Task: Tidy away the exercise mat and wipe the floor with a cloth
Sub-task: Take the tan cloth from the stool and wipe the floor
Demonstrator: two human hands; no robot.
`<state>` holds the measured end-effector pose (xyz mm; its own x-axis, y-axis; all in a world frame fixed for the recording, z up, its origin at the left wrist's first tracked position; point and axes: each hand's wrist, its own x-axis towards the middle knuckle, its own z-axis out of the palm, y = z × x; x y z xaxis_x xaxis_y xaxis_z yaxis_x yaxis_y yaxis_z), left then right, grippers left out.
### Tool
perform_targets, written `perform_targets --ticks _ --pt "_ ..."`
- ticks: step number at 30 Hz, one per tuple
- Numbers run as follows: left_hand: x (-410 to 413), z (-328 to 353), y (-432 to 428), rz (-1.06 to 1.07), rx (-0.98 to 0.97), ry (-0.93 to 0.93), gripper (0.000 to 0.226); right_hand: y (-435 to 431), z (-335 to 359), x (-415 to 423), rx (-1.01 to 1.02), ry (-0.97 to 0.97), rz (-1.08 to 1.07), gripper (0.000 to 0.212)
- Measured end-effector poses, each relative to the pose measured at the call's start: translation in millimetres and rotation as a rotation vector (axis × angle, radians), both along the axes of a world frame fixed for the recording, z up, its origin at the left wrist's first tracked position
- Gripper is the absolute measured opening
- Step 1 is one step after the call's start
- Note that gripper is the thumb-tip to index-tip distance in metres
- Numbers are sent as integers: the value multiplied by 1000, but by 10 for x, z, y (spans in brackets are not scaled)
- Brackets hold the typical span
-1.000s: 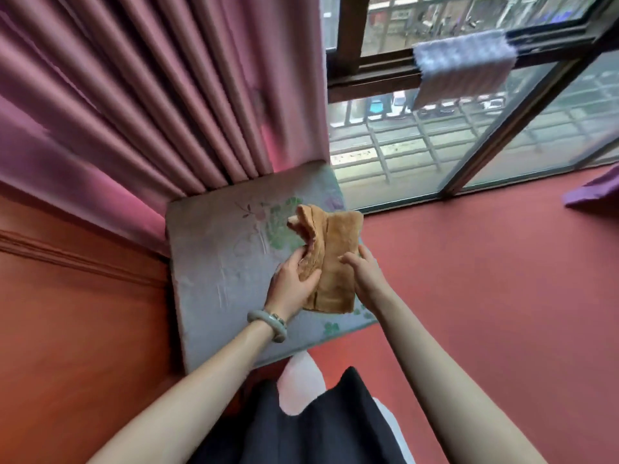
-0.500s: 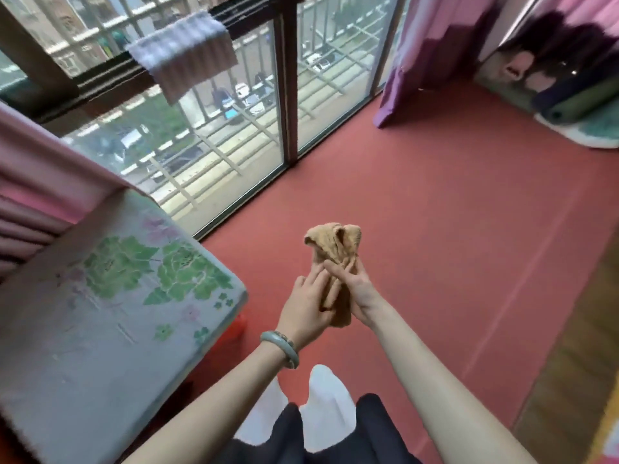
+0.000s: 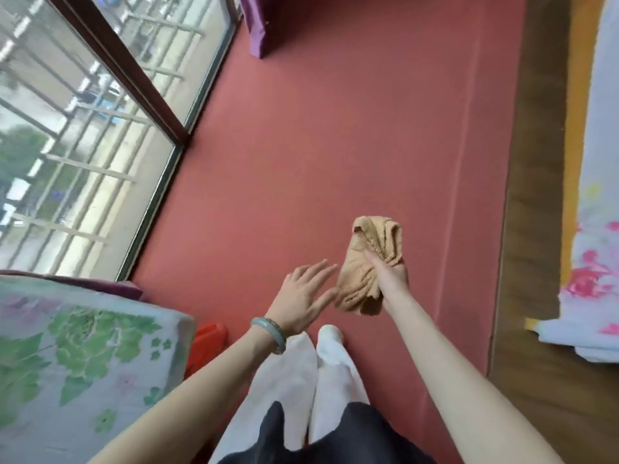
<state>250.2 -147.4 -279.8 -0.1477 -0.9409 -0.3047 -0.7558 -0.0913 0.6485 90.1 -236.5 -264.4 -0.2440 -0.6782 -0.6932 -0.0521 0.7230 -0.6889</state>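
Note:
A bunched tan cloth (image 3: 366, 262) hangs in the air above the red floor (image 3: 318, 145), gripped by my right hand (image 3: 392, 276) at its right side. My left hand (image 3: 303, 296) is beside the cloth on the left, fingers spread and straight, its fingertips close to the fabric and holding nothing. A green bangle sits on the left wrist. No exercise mat shows in this view.
A cushion with a green leaf print (image 3: 83, 363) stands at the lower left, a red object (image 3: 207, 343) beside it. Glass window panels (image 3: 83, 128) run along the left. A purple curtain hem (image 3: 261, 31) hangs at the top. Wooden flooring (image 3: 536, 262) and a floral sheet (image 3: 596, 229) lie right.
My view has swung right, away from the pink curtain and cushion toward the open floor. My left hand has let go of the cloth and spread open; my right hand alone grips it.

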Motion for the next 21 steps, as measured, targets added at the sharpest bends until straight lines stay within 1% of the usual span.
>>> perform_targets --ticks 3,4,8,11,14,16,18,21 --pt "179 -532 -92 28 65 -136 89 -43 -383 -306 -2 37 -59 35" --pt "236 -735 -125 43 85 -183 89 -59 -526 -401 8 52 -67 35" --pt "481 -1747 -271 125 181 -315 67 -148 -1325 -755 31 116 -57 32" --pt "655 -2580 -356 247 241 -386 66 -217 -2112 -975 27 195 -9 36" --pt "748 -3443 -442 346 265 -414 64 -289 -2976 -1177 31 295 65 39" --pt "779 -4021 -532 343 254 -426 64 -351 -3563 -1282 40 359 114 37" --pt "808 -4571 -639 306 230 -445 63 -431 -4135 -1332 50 382 172 32" --pt "861 -5304 -836 223 194 -474 62 -619 -4866 -1273 24 330 304 31"
